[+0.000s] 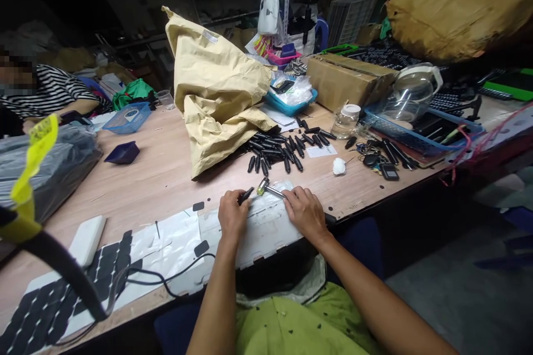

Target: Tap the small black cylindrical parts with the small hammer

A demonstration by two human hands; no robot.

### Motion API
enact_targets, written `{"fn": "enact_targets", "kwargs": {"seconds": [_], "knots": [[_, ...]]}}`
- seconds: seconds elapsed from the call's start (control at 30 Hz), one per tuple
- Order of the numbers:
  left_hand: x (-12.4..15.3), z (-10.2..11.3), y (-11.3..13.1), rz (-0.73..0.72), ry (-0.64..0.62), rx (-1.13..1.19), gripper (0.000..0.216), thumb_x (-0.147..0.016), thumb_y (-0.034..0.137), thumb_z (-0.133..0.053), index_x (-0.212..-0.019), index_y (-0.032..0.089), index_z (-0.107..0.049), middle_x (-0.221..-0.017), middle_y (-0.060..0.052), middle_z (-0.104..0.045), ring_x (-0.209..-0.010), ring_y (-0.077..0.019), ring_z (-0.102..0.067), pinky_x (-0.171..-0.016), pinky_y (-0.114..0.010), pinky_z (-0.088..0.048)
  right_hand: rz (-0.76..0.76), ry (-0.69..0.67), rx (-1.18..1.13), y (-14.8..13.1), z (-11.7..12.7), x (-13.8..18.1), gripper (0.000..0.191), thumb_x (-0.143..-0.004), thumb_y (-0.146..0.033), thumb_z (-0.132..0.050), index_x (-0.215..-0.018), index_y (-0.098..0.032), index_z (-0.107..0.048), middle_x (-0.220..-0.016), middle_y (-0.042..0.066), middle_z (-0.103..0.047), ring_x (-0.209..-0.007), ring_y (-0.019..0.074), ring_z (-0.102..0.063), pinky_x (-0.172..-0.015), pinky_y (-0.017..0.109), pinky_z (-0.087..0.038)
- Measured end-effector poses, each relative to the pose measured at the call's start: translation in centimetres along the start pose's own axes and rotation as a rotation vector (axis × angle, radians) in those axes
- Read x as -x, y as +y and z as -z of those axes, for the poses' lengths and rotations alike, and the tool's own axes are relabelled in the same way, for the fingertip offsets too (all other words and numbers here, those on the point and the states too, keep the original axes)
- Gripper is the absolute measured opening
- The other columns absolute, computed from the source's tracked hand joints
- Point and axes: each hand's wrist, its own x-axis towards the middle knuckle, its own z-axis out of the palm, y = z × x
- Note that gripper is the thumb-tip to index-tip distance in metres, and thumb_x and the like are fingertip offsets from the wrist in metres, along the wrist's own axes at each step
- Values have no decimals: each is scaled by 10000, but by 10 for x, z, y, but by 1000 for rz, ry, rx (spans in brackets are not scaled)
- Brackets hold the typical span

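My left hand (232, 214) is closed around a short black cylindrical piece (245, 195) that sticks out past the fingers. My right hand (305, 211) grips the handle of a small metal hammer (266, 188), whose head hovers just right of the black piece. Both hands rest on a white sheet (266, 227) at the near edge of the wooden table (158, 177). A pile of several similar black pieces (277, 150) lies farther back, beside a large crumpled yellow paper bag (216, 94).
A blue tray (416, 133) with tools and a clear helmet-like cover, a glass jar (346, 121), a cardboard box (345, 80) and keys (375, 161) fill the right side. Black pads on white sheets (54, 294) and a cable lie left. Another person in a striped shirt (50, 91) sits far left.
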Motion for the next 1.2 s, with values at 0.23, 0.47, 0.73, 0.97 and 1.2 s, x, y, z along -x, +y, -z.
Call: {"fn": "enact_targets", "kwargs": {"seconds": [0.23, 0.47, 0.73, 0.97, 1.2], "knots": [[11, -15, -17, -82, -61, 168, 218, -723, 150, -758, -927, 227, -746, -871, -14, -626, -828, -195, -623, -796, -333, -517, 4, 14, 3, 5, -5, -1, 225, -950, -208, -520, -1061, -229, -715, -869, 66, -618, -832, 215, -485, -700, 319, -329], [7, -23, -23, -91, -50, 220, 140, -745, 155, -719, -849, 244, -747, -828, -7, -606, -828, -194, -622, -782, -330, -514, -13, -15, -99, 15, -8, 0, 276, -953, -215, -497, -1093, -229, -734, -870, 79, -651, -837, 218, -549, -700, 318, -400], [6, -22, -14, -47, -59, 201, 178, -726, 139, -765, -874, 221, -709, -849, -3, -640, -866, -193, -619, -811, -323, -501, -75, 25, -562, 5, 12, 6, 304, -985, -299, -463, -1086, -235, -743, -981, 71, -737, -925, 205, -688, -829, 322, -554], [5, -17, -3, 5, -114, 199, 175, -715, 104, -772, -827, 225, -713, -891, -4, -654, -911, -188, -630, -837, -315, -490, -75, 2, -626, -5, 18, 6, 304, -974, -300, -476, -1088, -238, -750, -965, 77, -746, -923, 212, -702, -828, 337, -577], [5, -14, 6, 57, -151, 168, 182, -706, 103, -803, -813, 222, -717, -898, 5, -671, -898, -178, -634, -798, -297, -467, -39, 6, -559, -9, 22, 12, 312, -993, -294, -447, -1090, -224, -735, -938, 72, -731, -893, 198, -695, -804, 309, -563]]}}
